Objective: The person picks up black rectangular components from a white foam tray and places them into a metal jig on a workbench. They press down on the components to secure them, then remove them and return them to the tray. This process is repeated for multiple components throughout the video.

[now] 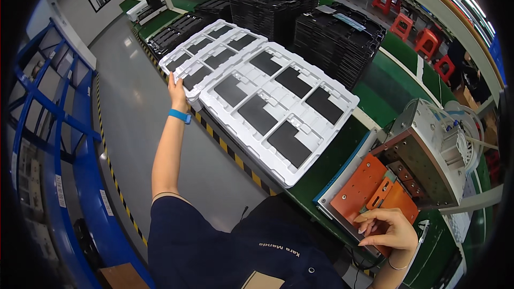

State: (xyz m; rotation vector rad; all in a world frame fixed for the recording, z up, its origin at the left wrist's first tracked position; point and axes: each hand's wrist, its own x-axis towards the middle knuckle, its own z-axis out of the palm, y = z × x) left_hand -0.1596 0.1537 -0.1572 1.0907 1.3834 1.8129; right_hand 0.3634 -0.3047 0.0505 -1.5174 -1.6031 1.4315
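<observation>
My left hand [178,93] reaches out to the near edge of the farther white plastic tray [210,56]. Its fingers are stretched and touch the tray's rim beside a flat black piece [195,79]. Closer to me lies a second white tray [218,113], with flat dark rectangular pieces [289,143] in its compartments. At the lower right, my right hand [393,230] hovers over an orange fixture plate [356,184]. Its fingers are bent and the thumb stands apart, with nothing visible between them. An orange slotted block [381,192] sits on the plate just beyond the fingers.
Tall stacks of black trays [340,43] stand behind the white ones on the green bench. A metal press head [428,152] with hoses rises over the fixture. To the left are a blue rack [80,174] and a grey floor. Red stools [401,25] stand beyond.
</observation>
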